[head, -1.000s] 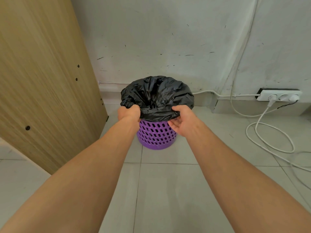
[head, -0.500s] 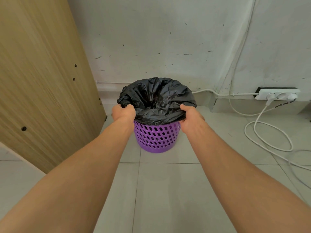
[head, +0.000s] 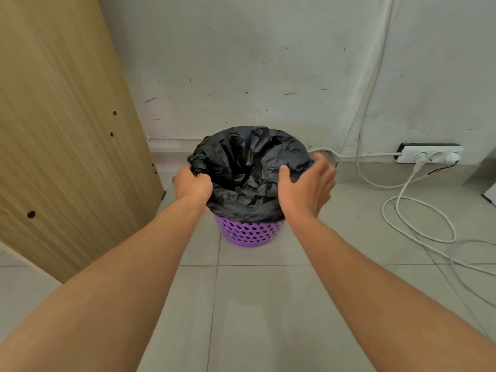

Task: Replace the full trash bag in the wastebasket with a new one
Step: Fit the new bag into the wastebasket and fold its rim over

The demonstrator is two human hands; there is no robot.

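Observation:
A purple perforated wastebasket (head: pixel 248 233) stands on the tiled floor against the wall. A black trash bag (head: pixel 249 167) lines it, its edge folded down over the rim and covering the upper half of the basket. My left hand (head: pixel 193 183) is closed on the bag's bunched edge at the left side of the rim. My right hand (head: pixel 307 187) hovers at the right side of the rim with its fingers spread, holding nothing. The inside of the bag looks dark and crumpled; its contents cannot be made out.
A tall wooden panel (head: pixel 67 130) stands close on the left of the basket. A white power strip (head: pixel 429 154) sits by the wall at right, with white cables (head: pixel 418 218) looping over the floor. Scuffed white wall behind.
My right hand has let go of the bag's edge and opened beside the rim. The bag's folded edge now sits lower over the basket. My left hand keeps its grip.

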